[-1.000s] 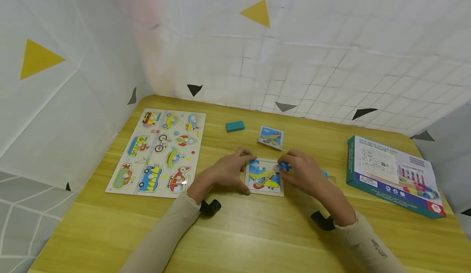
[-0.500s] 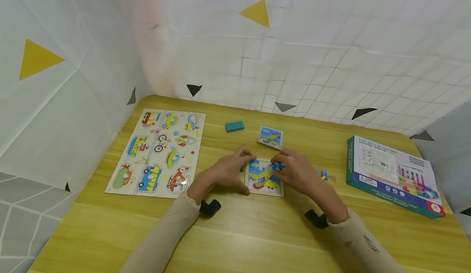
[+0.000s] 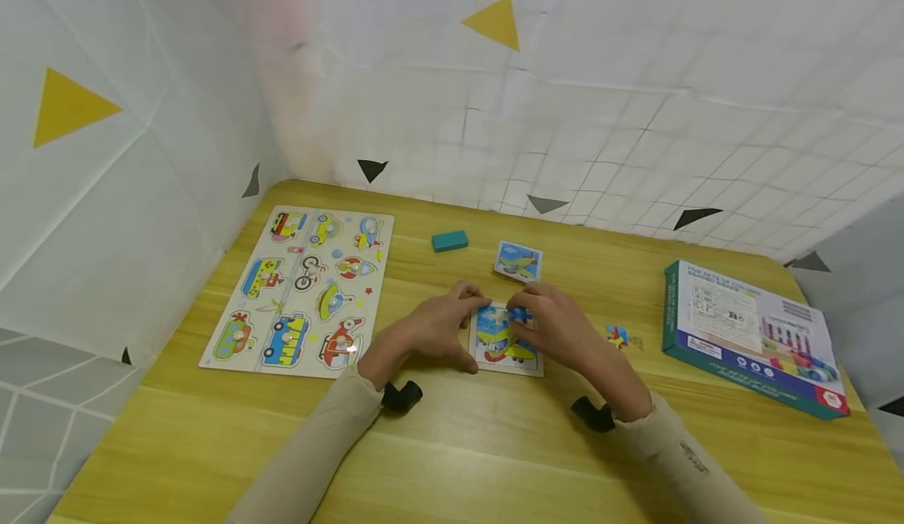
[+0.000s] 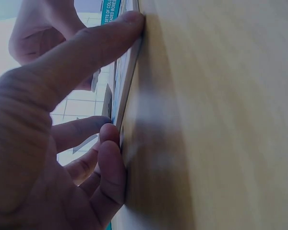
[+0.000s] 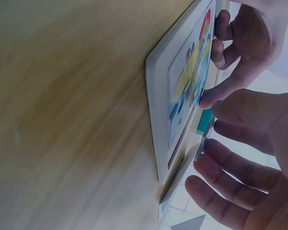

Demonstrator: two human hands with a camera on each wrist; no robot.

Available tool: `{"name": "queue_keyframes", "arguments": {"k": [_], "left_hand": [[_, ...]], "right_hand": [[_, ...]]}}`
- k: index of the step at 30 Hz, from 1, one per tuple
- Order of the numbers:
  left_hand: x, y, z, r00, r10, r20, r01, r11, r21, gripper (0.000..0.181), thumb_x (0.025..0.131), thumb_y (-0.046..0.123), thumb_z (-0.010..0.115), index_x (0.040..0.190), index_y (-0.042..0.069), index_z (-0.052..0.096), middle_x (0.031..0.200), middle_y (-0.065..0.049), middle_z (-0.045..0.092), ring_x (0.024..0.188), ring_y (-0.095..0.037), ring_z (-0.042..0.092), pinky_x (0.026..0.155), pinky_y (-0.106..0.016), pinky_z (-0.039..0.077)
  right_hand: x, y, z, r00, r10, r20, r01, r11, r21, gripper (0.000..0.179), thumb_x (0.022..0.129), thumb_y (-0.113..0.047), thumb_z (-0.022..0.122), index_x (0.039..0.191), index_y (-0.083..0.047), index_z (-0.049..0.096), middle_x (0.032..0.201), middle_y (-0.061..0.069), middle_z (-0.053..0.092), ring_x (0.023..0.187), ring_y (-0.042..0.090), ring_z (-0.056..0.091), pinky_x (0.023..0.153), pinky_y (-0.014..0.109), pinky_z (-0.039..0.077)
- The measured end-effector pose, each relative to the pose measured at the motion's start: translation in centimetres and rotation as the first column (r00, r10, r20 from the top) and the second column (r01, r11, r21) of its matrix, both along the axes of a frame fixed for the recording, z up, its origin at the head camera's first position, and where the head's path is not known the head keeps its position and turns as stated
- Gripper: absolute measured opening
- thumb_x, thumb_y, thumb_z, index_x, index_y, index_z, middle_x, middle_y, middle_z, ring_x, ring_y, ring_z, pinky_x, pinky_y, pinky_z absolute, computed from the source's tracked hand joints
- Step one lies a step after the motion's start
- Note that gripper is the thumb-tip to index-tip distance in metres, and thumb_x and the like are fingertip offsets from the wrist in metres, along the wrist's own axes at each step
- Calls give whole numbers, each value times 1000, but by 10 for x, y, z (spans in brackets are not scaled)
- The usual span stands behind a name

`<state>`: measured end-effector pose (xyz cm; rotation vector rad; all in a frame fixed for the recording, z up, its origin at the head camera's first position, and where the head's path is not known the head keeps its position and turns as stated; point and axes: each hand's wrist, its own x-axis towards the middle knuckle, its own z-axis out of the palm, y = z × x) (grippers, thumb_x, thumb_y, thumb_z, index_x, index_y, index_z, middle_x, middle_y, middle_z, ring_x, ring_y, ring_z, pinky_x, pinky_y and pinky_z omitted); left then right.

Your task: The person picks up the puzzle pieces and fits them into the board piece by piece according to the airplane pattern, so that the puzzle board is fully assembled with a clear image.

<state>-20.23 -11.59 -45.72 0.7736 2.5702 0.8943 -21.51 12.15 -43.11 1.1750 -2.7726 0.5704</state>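
Note:
A small wooden jigsaw tray with an airplane picture lies on the table, its upper right part partly hidden by fingers. My left hand holds its left side, thumb near the lower corner and index finger near the upper one; the left wrist view shows the thumb along the tray's edge. Over the tray's upper right, my right hand pinches a blue jigsaw piece between thumb and fingers. In the right wrist view the piece is seen almost edge-on, above the tray rim.
Another jigsaw piece lies right of the right hand. Behind the tray are an airplane picture card and a teal block. A vehicle peg puzzle board lies left, a boxed set right.
My right hand has moved left with the blue piece, from the tray's right edge to over its upper right part. The loose piece on the right has come into view. The left hand stays put.

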Motion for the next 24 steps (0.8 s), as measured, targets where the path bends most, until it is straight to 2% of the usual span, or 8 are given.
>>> {"name": "queue_keyframes", "arguments": {"k": [24], "left_hand": [[0, -1, 0, 1000, 16, 20, -16, 1000, 0, 104, 66, 43, 93, 154, 19, 41, 146, 7, 32, 94, -11, 51, 76, -30, 45]], "right_hand": [[-2, -13, -3, 999, 2, 43, -2, 1000, 2, 19, 85, -11, 80, 102, -5, 75, 99, 7, 66, 86, 23, 62, 74, 38, 53]]}}
